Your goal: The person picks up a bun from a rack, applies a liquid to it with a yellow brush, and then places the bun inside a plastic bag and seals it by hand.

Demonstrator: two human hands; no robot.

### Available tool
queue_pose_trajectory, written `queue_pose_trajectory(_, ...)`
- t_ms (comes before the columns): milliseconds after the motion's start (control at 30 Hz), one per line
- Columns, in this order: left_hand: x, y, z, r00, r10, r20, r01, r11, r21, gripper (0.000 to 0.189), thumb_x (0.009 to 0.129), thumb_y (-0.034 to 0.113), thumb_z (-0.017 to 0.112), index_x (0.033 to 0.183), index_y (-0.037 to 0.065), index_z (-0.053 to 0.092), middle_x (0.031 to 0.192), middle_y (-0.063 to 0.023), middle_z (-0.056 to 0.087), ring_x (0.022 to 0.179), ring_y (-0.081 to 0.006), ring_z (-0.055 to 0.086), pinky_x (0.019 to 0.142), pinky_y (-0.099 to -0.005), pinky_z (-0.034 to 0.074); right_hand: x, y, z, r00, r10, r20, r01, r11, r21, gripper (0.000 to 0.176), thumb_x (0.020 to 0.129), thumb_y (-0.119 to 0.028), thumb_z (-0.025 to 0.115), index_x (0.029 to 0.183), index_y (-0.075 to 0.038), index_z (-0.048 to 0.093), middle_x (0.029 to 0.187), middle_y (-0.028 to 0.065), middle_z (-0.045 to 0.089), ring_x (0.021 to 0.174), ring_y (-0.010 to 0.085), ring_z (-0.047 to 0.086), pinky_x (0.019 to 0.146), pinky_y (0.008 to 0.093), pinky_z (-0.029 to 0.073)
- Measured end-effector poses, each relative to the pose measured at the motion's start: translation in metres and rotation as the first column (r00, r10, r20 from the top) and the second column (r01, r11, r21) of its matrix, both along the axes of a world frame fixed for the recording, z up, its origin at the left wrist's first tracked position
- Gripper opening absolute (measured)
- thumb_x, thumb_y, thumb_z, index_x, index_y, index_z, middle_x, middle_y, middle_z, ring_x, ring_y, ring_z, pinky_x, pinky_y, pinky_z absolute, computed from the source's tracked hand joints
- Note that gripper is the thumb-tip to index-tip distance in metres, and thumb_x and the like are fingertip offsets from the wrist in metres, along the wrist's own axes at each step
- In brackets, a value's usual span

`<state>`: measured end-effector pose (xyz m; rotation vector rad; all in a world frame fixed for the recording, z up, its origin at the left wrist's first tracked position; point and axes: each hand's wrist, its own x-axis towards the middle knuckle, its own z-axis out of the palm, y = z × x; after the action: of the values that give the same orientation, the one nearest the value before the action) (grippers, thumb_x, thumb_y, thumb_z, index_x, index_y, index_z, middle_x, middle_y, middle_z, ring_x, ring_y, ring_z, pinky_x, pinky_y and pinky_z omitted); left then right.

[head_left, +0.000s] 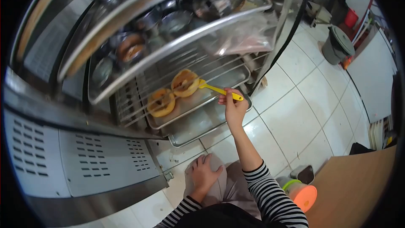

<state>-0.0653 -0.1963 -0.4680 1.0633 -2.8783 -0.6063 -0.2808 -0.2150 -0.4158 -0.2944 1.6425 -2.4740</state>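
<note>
My right hand [234, 104] grips the handle of a yellow spatula [219, 89] with a hole in its end. The spatula's head touches or nearly touches the right side of a round golden baked good [185, 93] with a brownish top. Beside it, to the left, sits a second round baked good [162, 109] with dark pieces on top. Both are at a metal tray [211, 97], with thin wire rack bars running across them in view. My left hand [205, 173] lies on my knee, fingers spread, holding nothing.
Above the wire rack, a metal shelf tray [190, 36] holds several metal pans and a clear plastic bag [240, 38]. Another tray [194, 128] lies lower. A vented metal panel [93, 160] is at left. An orange-lidded container [304, 197] and a grey bin [337, 46] stand at right.
</note>
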Motion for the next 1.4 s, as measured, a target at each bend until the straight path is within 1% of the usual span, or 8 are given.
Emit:
queue_pose_trajectory(500, -0.015, -0.021, -0.055, 0.951, 0.080, -0.300, -0.075, 0.997, 0.029, 0.041, 0.073, 0.032, 0.057, 0.110, 0.014, 0.053, 0.118, -0.0085, 0.046, 0.111, -0.0272, 0.040, 0.092, -0.0444, 0.028, 0.011, 0.021, 0.009, 0.986, 0.141, -0.090, -0.146, 0.988, -0.049, 0.021, 0.088, -0.014, 0.047, 0.091, 0.006, 0.055, 0.070, 0.0102, 0.058, 0.058, 0.0125, 0.057, 0.054, 0.0245, 0.051)
queue_pose_trajectory(667, -0.015, -0.027, -0.053, 0.882, 0.055, -0.467, -0.055, 0.998, 0.015, 0.026, 0.072, 0.018, 0.057, 0.097, 0.009, 0.059, 0.104, -0.0079, 0.054, 0.100, -0.0248, 0.048, 0.086, -0.0382, 0.035, -0.013, 0.035, 0.008, 0.963, -0.126, -0.237, 0.126, 0.992, -0.016, 0.023, 0.088, -0.018, 0.050, 0.092, 0.004, 0.055, 0.072, 0.0084, 0.058, 0.060, 0.0112, 0.056, 0.056, 0.0226, 0.050)
queue_pose_trajectory(733, -0.014, -0.031, -0.057, 0.704, 0.218, -0.676, -0.005, 0.953, 0.303, 0.020, 0.072, 0.005, 0.054, 0.091, 0.006, 0.060, 0.093, -0.0096, 0.058, 0.089, -0.0262, 0.053, 0.080, -0.0353, 0.040, -0.029, 0.035, 0.005, 0.954, -0.171, -0.246, 0.167, 0.985, -0.039, 0.024, 0.088, -0.020, 0.050, 0.093, 0.003, 0.056, 0.074, 0.0094, 0.059, 0.060, 0.0115, 0.056, 0.056, 0.0231, 0.050)
queue_pose_trajectory(1033, -0.110, -0.055, 0.173, 0.419, -0.381, -0.824, 0.085, 0.920, -0.382, 0.030, 0.076, 0.007, 0.052, 0.105, 0.003, 0.055, 0.098, -0.0123, 0.054, 0.095, -0.0296, 0.048, 0.082, -0.0375, 0.038, -0.045, 0.048, -0.017, 0.976, 0.196, 0.093, -0.205, 0.974, 0.097, 0.042, 0.080, -0.038, 0.059, 0.100, -0.005, 0.042, 0.077, 0.0051, 0.053, 0.058, 0.0113, 0.053, 0.052, 0.0235, 0.046)
queue_pose_trajectory(1200, -0.195, -0.060, 0.200, 0.654, -0.285, -0.701, -0.102, 0.885, -0.454, 0.037, 0.074, 0.015, 0.060, 0.107, 0.001, 0.052, 0.098, -0.0130, 0.054, 0.094, -0.0290, 0.047, 0.079, -0.0387, 0.038, -0.053, 0.062, -0.026, 0.840, 0.429, 0.332, -0.481, 0.872, 0.090, 0.053, 0.073, -0.055, 0.058, 0.096, -0.011, 0.041, 0.080, 0.0031, 0.048, 0.060, 0.0154, 0.052, 0.057, 0.0288, 0.045)
queue_pose_trajectory(1267, -0.208, -0.064, 0.196, 0.631, -0.292, -0.719, -0.116, 0.881, -0.459, 0.034, 0.072, 0.015, 0.062, 0.103, 0.003, 0.054, 0.094, -0.0113, 0.056, 0.090, -0.0281, 0.048, 0.075, -0.0378, 0.038, -0.050, 0.075, -0.024, 0.867, 0.379, 0.324, -0.445, 0.880, 0.163, 0.057, 0.072, -0.056, 0.060, 0.097, -0.008, 0.040, 0.081, 0.0034, 0.046, 0.057, 0.0144, 0.048, 0.057, 0.0265, 0.043)
queue_pose_trajectory(1333, -0.212, -0.069, 0.199, 0.605, -0.302, -0.736, -0.137, 0.872, -0.470, 0.032, 0.070, 0.015, 0.064, 0.100, 0.005, 0.055, 0.090, -0.0097, 0.057, 0.086, -0.0272, 0.049, 0.072, -0.0369, 0.038, -0.057, 0.094, -0.025, 1.000, -0.010, 0.013, 0.001, 0.842, 0.540, 0.058, 0.074, -0.051, 0.061, 0.100, -0.004, 0.039, 0.080, 0.0038, 0.044, 0.063, 0.0134, 0.046, 0.060, 0.0247, 0.041)
queue_pose_trajectory(1400, -0.204, -0.073, 0.200, 0.452, -0.338, -0.826, 0.139, 0.941, -0.309, 0.021, 0.066, 0.009, 0.063, 0.087, 0.009, 0.058, 0.079, -0.0059, 0.058, 0.084, -0.0258, 0.049, 0.072, -0.0361, 0.034, -0.049, 0.120, 0.027, 0.984, -0.104, -0.141, 0.157, 0.885, 0.438, 0.061, 0.074, -0.045, 0.064, 0.105, -0.001, 0.036, 0.085, 0.0064, 0.046, 0.074, 0.0140, 0.046, 0.065, 0.0244, 0.039)
